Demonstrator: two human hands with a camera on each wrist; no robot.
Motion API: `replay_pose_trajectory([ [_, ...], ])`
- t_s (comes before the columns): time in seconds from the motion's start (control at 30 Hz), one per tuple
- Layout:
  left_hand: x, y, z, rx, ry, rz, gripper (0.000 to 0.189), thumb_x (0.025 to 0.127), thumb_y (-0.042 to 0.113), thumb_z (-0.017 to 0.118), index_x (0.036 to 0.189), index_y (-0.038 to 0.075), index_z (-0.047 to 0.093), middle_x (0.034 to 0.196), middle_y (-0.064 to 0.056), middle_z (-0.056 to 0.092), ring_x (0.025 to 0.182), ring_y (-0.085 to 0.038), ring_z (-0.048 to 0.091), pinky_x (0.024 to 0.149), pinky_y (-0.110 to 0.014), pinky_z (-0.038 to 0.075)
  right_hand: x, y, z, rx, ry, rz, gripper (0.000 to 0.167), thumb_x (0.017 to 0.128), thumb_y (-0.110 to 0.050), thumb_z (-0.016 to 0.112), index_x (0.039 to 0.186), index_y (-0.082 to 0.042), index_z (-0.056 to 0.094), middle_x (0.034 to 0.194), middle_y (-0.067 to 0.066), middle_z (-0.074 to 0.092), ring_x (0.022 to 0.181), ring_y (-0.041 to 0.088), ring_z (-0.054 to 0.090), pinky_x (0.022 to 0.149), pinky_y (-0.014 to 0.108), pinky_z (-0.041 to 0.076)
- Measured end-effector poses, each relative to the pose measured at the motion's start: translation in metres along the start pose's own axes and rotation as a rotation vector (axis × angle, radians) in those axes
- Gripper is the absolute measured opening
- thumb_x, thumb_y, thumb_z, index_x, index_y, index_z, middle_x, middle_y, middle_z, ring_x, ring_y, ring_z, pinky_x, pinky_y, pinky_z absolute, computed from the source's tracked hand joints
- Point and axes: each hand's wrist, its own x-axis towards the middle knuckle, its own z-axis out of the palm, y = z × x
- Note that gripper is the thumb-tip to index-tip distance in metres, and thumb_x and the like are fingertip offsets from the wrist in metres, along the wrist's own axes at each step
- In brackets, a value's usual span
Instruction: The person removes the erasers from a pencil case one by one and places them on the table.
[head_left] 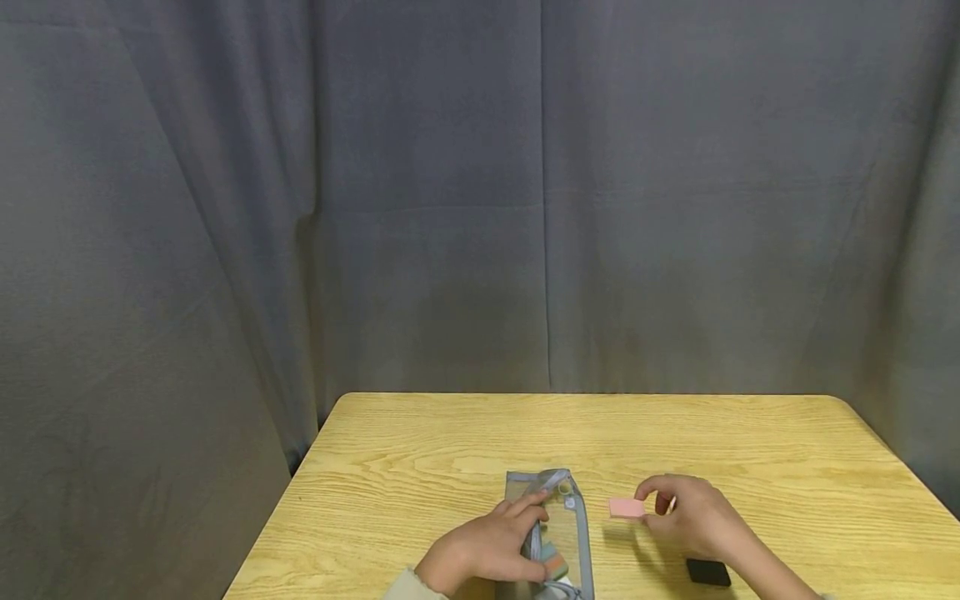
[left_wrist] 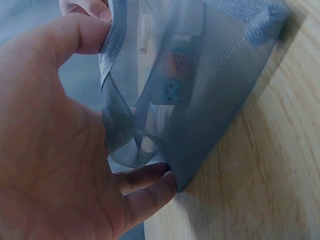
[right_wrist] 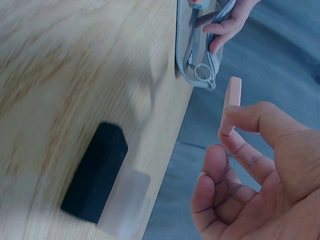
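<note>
A grey-blue mesh pouch [head_left: 585, 542] with a zipper lies on the wooden table. My left hand [head_left: 495, 542] holds its mouth spread, thumb at one edge and fingers at the other. Through the mesh shows a small green and orange item [head_left: 553, 560]; in the left wrist view a small item [left_wrist: 172, 70] bears printed pictures. To the right of the pouch, my right hand [head_left: 690, 512] pinches a thin pink rectangular block [head_left: 626, 507] between thumb and finger, above the table. In the right wrist view the pink block [right_wrist: 231, 102] is seen edge-on.
A black flat block [head_left: 708, 572] lies on the table below my right forearm. Beside it in the right wrist view is a whitish translucent piece [right_wrist: 125, 202]. The wooden table [head_left: 420, 442] ends at a grey curtain [head_left: 435, 208] behind it.
</note>
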Motion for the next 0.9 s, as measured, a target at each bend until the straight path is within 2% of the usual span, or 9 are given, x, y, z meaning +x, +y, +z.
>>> replay_pose_trajectory([
  [0.13, 0.000, -0.001, 0.000, -0.010, 0.001, -0.003, 0.069, 0.089, 0.058, 0.055, 0.146, 0.021, 0.044, 0.168, 0.012, 0.014, 0.151, -0.035, 0.026, 0.110, -0.052, 0.042, -0.002, 0.006, -0.006, 0.003, -0.006, 0.031, 0.017, 0.082, -0.017, 0.079, 0.098, -0.020, 0.072, 0.078, -0.006, 0.058, 0.060, 0.009, 0.046, 0.053, 0.025, 0.038],
  [0.27, 0.000, -0.001, 0.000, -0.014, 0.005, -0.011, 0.069, 0.087, 0.057, 0.056, 0.145, 0.023, 0.045, 0.167, 0.014, 0.014, 0.149, -0.034, 0.028, 0.107, -0.051, 0.045, -0.003, 0.013, -0.012, -0.003, -0.007, 0.028, 0.017, 0.083, -0.016, 0.077, 0.100, -0.018, 0.072, 0.080, -0.005, 0.058, 0.063, 0.008, 0.047, 0.053, 0.025, 0.039],
  [0.53, 0.000, 0.000, 0.001, -0.024, 0.010, -0.020, 0.072, 0.089, 0.067, 0.050, 0.145, 0.023, 0.047, 0.167, 0.016, 0.014, 0.149, -0.033, 0.030, 0.104, -0.052, 0.047, -0.004, 0.023, -0.023, -0.015, -0.007, 0.040, 0.020, 0.084, -0.016, 0.077, 0.103, -0.016, 0.073, 0.079, -0.006, 0.060, 0.064, 0.009, 0.047, 0.053, 0.023, 0.038],
  [0.73, 0.000, -0.001, 0.001, -0.034, 0.014, -0.027, 0.074, 0.089, 0.069, 0.049, 0.146, 0.023, 0.047, 0.167, 0.015, 0.015, 0.149, -0.032, 0.030, 0.105, -0.052, 0.047, -0.005, 0.030, -0.031, -0.011, -0.016, 0.099, 0.025, 0.085, -0.016, 0.076, 0.110, -0.014, 0.074, 0.083, -0.003, 0.062, 0.067, 0.014, 0.047, 0.054, 0.025, 0.038],
  [0.9, 0.000, -0.001, 0.000, -0.037, 0.012, -0.022, 0.072, 0.090, 0.068, 0.050, 0.146, 0.023, 0.047, 0.167, 0.015, 0.015, 0.149, -0.033, 0.029, 0.106, -0.052, 0.046, -0.004, 0.038, -0.038, -0.009, -0.017, 0.121, 0.025, 0.085, -0.020, 0.078, 0.109, -0.012, 0.073, 0.085, -0.001, 0.062, 0.069, 0.017, 0.048, 0.055, 0.026, 0.039],
])
